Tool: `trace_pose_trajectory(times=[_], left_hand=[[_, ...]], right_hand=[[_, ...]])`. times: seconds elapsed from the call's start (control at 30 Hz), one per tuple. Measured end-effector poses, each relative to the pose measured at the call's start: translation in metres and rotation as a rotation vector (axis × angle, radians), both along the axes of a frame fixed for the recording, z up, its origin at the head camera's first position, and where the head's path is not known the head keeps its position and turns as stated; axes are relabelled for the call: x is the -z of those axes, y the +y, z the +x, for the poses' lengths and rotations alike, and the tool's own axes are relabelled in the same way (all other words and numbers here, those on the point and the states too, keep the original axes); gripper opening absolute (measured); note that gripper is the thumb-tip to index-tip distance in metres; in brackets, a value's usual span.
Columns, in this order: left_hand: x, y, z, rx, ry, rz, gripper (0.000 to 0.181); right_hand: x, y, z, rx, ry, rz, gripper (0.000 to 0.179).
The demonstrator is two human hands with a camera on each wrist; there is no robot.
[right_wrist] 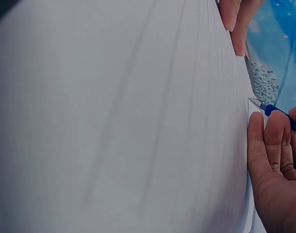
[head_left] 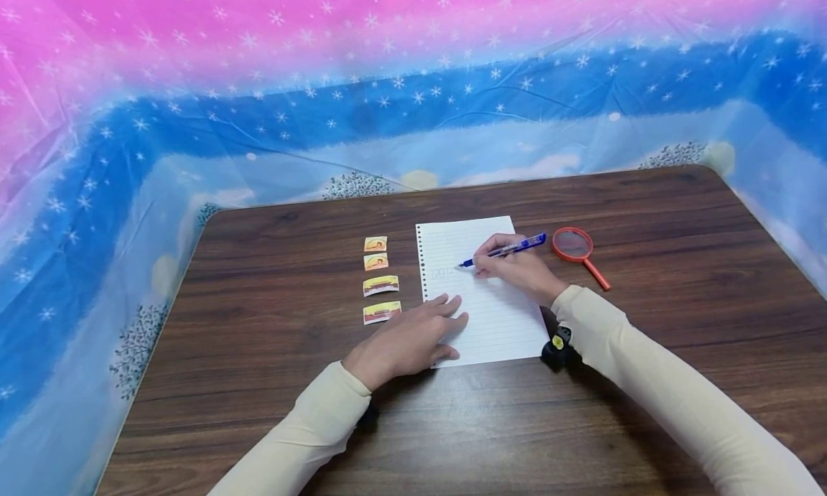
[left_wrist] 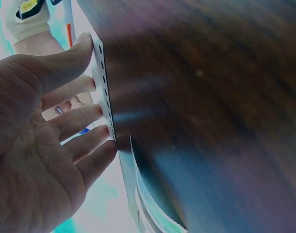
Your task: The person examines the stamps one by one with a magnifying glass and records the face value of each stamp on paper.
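Observation:
A sheet of lined paper (head_left: 478, 316) with punched holes down its left edge lies on the wooden table. My right hand (head_left: 517, 270) pinches a blue pen (head_left: 510, 248), its tip at the paper beside some faint handwriting (head_left: 442, 273). In the right wrist view the pen (right_wrist: 269, 108) slants past the curled fingers, tip against the sheet. My left hand (head_left: 410, 338) rests on the lower left of the paper with spread fingers. The left wrist view shows its fingertips along the punched edge (left_wrist: 105, 82).
Left of the paper several small printed cards stand in a column, yellow-and-red ones (head_left: 381, 286) nearer and orange ones (head_left: 375, 245) farther. A red-rimmed magnifying glass (head_left: 591, 265) lies to the right. Behind the table (head_left: 278, 266) hangs a snowflake-patterned cloth (head_left: 388, 101).

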State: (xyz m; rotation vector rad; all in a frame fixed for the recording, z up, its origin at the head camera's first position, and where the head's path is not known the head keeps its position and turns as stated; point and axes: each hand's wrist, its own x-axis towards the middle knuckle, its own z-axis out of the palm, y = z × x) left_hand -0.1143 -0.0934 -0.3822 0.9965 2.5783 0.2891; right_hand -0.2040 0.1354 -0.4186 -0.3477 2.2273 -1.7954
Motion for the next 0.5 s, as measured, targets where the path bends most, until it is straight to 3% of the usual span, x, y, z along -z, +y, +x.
trace_pose_trajectory(times=[0.5], left_hand=[[-0.0001,0.0003,0.0000,-0.004,-0.004,-0.011,0.057]], right_hand=[[-0.0014,0.0013,-0.0011,-0.021,0.035,0.087,0.015]])
